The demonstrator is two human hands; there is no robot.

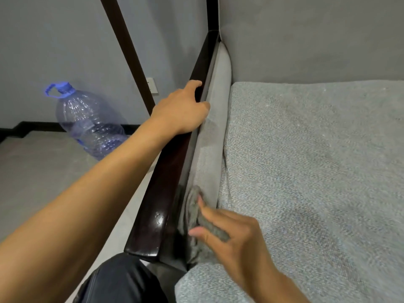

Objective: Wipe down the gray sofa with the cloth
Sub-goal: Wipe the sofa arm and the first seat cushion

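The right grip (236,239) pinches the bunched cloth (192,205) against the gray sofa (306,160); the left grip (183,108) clasps the armrest (161,193). It looks soft, light; best held bunched.

A bunched cloth (194,206) sits against the side cushion of the gray sofa (306,160), and a big clear bottle (87,121) stands on the pale floor (39,171).

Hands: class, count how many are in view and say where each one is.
2. The left hand grips the dark armrest rail; the right hand holds the cloth against the gray sofa, low beside the seat. None looks hidden.
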